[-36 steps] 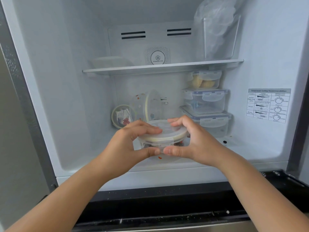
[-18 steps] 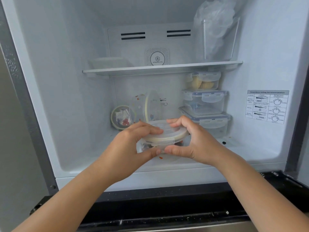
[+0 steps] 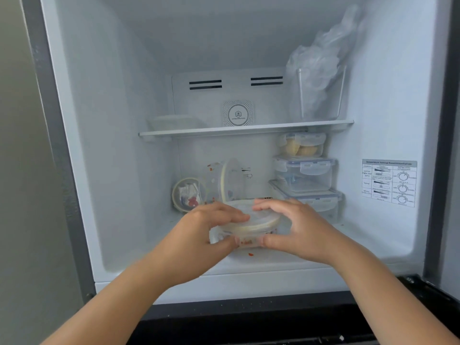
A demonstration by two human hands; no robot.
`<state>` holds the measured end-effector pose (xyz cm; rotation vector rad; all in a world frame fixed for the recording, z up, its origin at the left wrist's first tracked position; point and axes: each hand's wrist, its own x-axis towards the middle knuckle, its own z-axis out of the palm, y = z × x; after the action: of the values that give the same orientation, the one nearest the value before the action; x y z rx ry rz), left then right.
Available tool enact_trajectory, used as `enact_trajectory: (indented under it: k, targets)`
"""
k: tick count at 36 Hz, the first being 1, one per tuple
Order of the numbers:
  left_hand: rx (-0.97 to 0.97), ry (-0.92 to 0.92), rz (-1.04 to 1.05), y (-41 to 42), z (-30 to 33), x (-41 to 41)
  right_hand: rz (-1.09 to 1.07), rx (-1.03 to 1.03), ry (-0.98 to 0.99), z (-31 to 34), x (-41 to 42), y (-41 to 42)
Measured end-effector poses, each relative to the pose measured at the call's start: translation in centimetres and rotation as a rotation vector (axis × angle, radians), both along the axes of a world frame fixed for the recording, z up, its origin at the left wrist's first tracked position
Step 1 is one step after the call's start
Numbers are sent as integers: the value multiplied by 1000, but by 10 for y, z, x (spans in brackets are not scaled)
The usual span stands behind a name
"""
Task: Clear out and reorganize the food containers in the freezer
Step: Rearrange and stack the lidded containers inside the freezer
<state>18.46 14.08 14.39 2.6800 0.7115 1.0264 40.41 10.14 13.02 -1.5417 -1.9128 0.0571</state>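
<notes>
Both hands, left hand (image 3: pixel 199 230) & right hand (image 3: pixel 298 227), clamp round container (image 3: pixel 251 224) btwn them at frame center, lid up, equally near.

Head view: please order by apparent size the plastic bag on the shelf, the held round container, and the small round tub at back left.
1. plastic bag
2. round container, though nearer the camera
3. small round tub
</notes>
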Motion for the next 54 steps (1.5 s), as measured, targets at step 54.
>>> enact_trajectory:
  k: [54]
  targets:
    - [-382,-47,-242,19,-1,-4,156,-41,297,-5,0,11]
